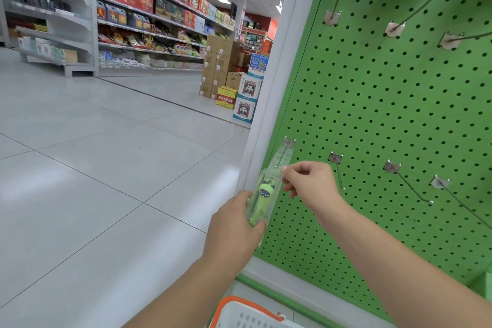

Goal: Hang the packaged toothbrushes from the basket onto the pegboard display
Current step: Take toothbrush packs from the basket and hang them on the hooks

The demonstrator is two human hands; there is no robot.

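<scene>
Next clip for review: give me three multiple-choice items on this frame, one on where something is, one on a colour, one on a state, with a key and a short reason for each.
1. Where is the basket?
A. At the bottom edge of view, below the pegboard
B. On a shelf across the aisle
C. Hanging from a hook

2. What colour is the toothbrush inside the clear toothbrush package?
A. Red
B. Green
C. Blue

3. How is the package held?
A. By the left hand alone
B. By neither hand
C. By both hands

Key: 1 A, its orange rim shows at the frame's bottom. 2 B, a green cartoon-faced handle shows through the plastic. 3 C, the left hand grips the lower part and the right hand pinches the top.
</scene>
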